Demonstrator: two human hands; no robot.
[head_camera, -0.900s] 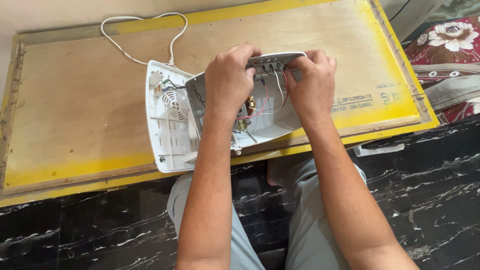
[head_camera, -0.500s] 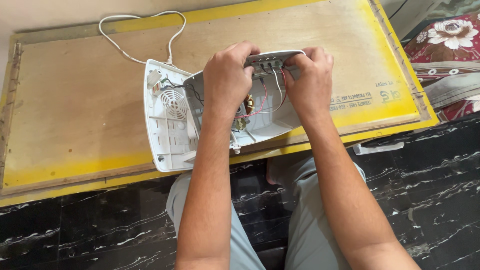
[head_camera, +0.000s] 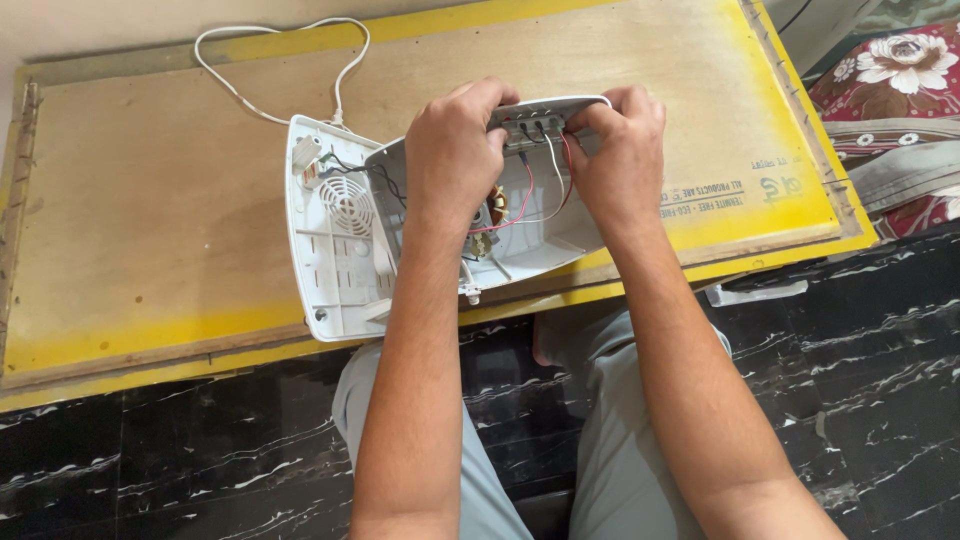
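Both hands meet over an opened white plastic appliance housing (head_camera: 480, 225) that lies on a yellow-edged plywood board (head_camera: 150, 200), directly in front of the person's knees. The left hand (head_camera: 455, 150) is curled over the near-left part of the raised half-shell, fingers pressed down on its upper rim, and the right hand (head_camera: 620, 155) pinches the same rim from the other side, fingertips closed on a row of small switch terminals (head_camera: 535, 128) between the two hands. Red and white wires (head_camera: 530, 195) run from those terminals down under the palms toward a coppery motor winding (head_camera: 495, 205) just below the left hand. The other half of the housing, with a round vent grille (head_camera: 345, 205), lies flat to the left of the left wrist, and a white cord (head_camera: 280, 70) loops away beyond it. The shell looks light and stiff but thin, likely to flex or crack if squeezed; the wires and their solder joints seem the fragile part. It is best gripped by its outer rim and side walls, as both hands do, never by the wiring
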